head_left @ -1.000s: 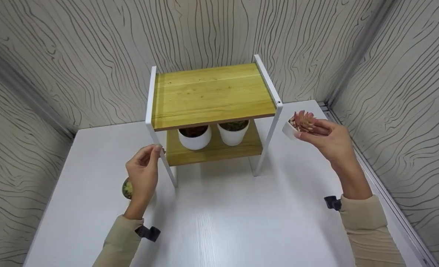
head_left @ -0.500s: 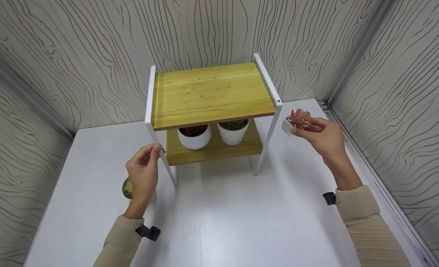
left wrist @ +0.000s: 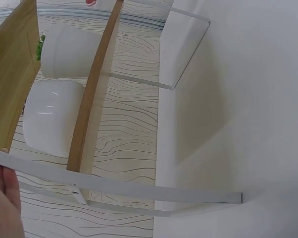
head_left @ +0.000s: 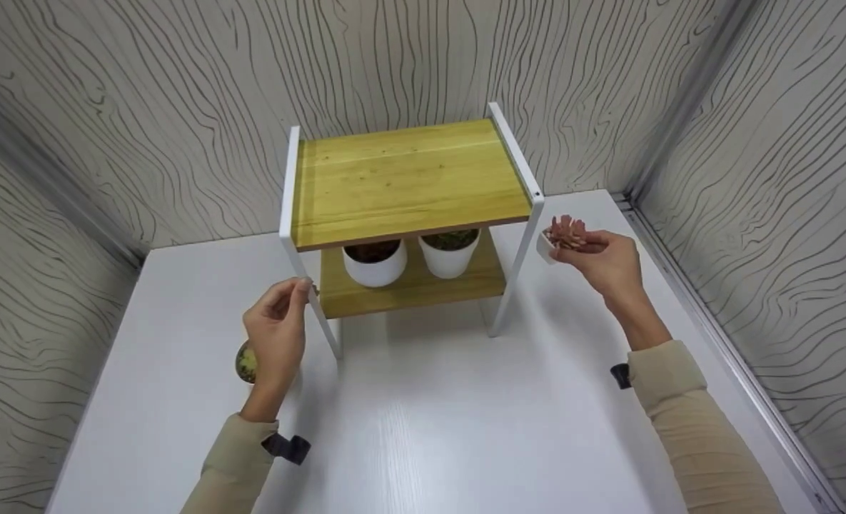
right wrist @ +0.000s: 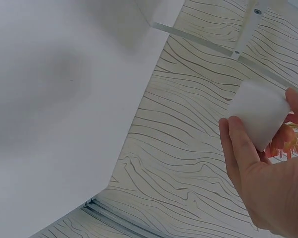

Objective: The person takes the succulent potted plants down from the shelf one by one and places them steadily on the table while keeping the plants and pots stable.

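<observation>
My right hand holds a small white pot with a pinkish-red succulent, fingers and thumb on the pot's sides. It is in the air just right of a two-tier plant stand. In the head view my left hand pinches the stand's white front-left leg; the left wrist view shows fingers against that leg. The stand's top board is bare yellowish wood. Two white pots, one rounded and one taller, sit on the lower board, their plants partly hidden by the top board.
Another potted plant, yellow-green, stands on the white table at the left, partly behind my left hand. Pale panels with dark wavy lines enclose the back and sides. A metal rail runs along the table's right edge.
My right hand has moved left with the potted succulent, bringing it closer to the stand's right side. My left hand has stayed at the leg.
</observation>
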Demonstrator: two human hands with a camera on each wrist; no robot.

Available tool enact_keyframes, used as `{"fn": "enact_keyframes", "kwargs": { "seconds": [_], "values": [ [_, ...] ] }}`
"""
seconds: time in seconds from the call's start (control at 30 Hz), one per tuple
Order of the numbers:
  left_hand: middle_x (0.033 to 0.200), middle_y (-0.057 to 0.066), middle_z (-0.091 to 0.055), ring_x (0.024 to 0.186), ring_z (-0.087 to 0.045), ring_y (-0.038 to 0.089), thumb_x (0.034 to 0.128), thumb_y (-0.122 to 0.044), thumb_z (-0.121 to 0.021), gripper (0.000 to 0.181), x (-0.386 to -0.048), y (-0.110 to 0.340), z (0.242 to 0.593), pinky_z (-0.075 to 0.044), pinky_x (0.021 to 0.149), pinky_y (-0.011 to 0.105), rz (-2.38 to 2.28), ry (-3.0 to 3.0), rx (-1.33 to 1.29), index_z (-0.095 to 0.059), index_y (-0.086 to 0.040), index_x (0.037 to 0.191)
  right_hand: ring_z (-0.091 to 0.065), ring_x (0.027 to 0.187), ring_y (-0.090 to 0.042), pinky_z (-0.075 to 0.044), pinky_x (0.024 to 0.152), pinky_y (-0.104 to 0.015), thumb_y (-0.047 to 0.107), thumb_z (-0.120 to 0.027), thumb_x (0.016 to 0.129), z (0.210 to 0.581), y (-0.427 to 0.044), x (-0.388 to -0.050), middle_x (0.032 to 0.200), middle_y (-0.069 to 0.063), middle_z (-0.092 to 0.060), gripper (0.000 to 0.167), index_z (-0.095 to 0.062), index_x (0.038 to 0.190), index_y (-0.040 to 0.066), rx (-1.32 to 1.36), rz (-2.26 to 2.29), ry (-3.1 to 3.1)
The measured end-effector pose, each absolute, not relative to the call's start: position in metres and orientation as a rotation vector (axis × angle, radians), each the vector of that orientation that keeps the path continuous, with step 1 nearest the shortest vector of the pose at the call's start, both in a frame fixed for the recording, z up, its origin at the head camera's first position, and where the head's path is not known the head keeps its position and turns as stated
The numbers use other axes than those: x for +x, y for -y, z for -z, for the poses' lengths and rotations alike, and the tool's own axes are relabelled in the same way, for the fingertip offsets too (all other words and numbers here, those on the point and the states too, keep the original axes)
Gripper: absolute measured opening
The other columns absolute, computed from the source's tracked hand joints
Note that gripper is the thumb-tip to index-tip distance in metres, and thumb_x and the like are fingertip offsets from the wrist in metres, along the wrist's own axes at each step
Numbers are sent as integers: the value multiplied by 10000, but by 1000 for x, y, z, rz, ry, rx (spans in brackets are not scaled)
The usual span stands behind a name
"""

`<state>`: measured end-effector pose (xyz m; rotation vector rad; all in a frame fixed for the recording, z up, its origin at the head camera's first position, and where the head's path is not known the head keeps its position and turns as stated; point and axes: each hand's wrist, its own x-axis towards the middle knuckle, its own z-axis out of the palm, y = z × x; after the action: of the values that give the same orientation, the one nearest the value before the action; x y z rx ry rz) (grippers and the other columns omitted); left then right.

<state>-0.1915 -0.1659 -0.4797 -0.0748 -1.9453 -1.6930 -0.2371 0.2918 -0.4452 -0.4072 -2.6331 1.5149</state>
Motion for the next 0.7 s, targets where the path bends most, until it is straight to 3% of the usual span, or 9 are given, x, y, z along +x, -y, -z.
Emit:
{"fn": "enact_keyframes", "kwargs": {
  "seconds": [0.37,0.6,0.7],
  "values": [
    [942,-74,-738,883,-731,100,1026,-119,-684,177,-192,166,480,-605,826,159,1707,1955,-64,-764,35,1061,-675,1002,-160,-533,808,-167,260,-846,883,467,-285,-253,1217,-187,-726,538,-671,1287,-48,-503,-1504,2632],
    [959,-62,-747,896,-742,142,1025,-128,-686,173,-191,166,480,-605,835,159,1705,1969,-38,-769,20,1062,-661,1126,-304,-559,986,-385,273,-842,891,482,-282,-259,1273,-235,-699,580,-647,1313,-74,-574,-1456,2647],
    [969,-58,-750,900,-739,128,1024,-129,-689,172,-191,166,480,-606,840,163,1714,1967,-39,-769,16,1068,-633,1162,-321,-548,1021,-419,281,-841,890,490,-282,-260,1304,-241,-674,611,-628,1330,-86,-628,-1454,2652]
  ]
}}
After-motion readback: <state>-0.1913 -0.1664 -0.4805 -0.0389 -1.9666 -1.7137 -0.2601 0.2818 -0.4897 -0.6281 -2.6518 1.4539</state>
